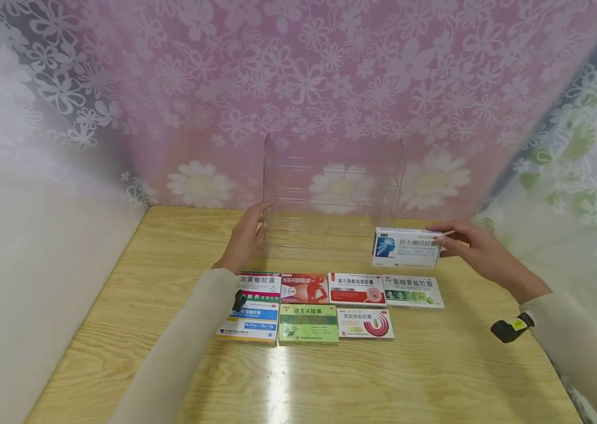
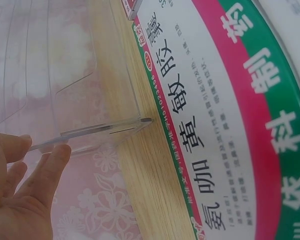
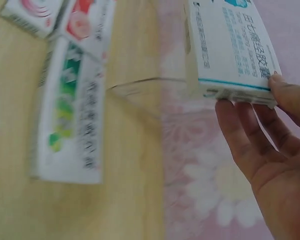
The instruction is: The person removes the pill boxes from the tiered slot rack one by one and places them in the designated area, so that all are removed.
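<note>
My left hand (image 1: 246, 235) pinches the left side panel of a clear plastic tiered rack (image 1: 330, 203) between thumb and fingers; the left wrist view shows the panel's edge (image 2: 90, 134) in that grip. At the rack's right front, my right hand (image 1: 470, 247) holds a white medicine box (image 1: 407, 248) with a blue head picture by its right end. Thumb on the face and fingers behind and below show in the right wrist view on this white box (image 3: 230, 47). The box is raised and overlaps the rack's lower right corner in the head view.
Medicine boxes lie in two rows before the rack: a pink-green box (image 1: 259, 288) partly behind my left sleeve, a red box (image 1: 305, 288), red-white box (image 1: 357, 290), green-white box (image 1: 413, 291), blue-white box (image 1: 248, 323), green box (image 1: 308, 324) and pink-ringed box (image 1: 365, 324). Floral curtain (image 1: 304, 76) hangs behind.
</note>
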